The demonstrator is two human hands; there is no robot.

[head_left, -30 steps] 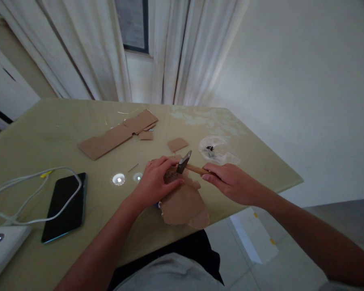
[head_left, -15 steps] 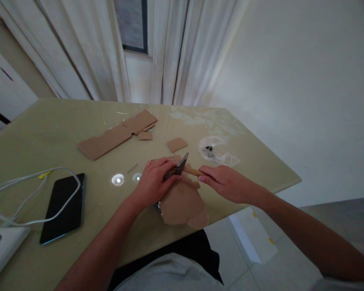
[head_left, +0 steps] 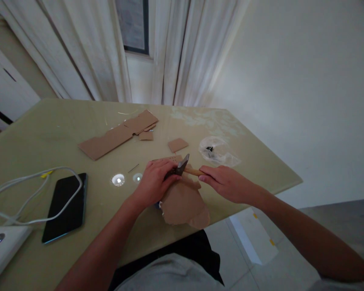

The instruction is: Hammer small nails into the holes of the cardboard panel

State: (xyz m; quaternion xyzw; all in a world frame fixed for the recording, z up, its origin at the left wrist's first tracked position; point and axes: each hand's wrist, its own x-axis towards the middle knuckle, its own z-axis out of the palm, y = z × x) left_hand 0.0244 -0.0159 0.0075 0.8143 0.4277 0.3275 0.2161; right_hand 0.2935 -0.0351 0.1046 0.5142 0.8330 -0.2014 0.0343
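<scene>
My right hand (head_left: 223, 178) is closed round the wooden handle of a hammer (head_left: 194, 171), near the middle of the table. The hammer's dark metal head lies between the thumb and fingers of my left hand (head_left: 156, 182), which is closed on it; its inner fingertips are hidden. Below the hammer a torn-edged piece of cardboard (head_left: 185, 204) reaches toward the table's near edge. Just beyond my left fingers, a strip of cardboard with rows of small holes (head_left: 172, 159) shows in part. Something dark blue peeks out under my left hand, too covered to name.
Cardboard strips (head_left: 118, 137) and a small cardboard square (head_left: 178, 145) lie farther back. A clear plastic bag (head_left: 220, 151) holds small black pieces. A thin metal rod (head_left: 133, 167) is left of my hands. At left are a black phone (head_left: 65, 208) and a white cable (head_left: 33, 174).
The view has shifted very slightly. Both hands and the hammer keep nearly the same position over the cardboard.
</scene>
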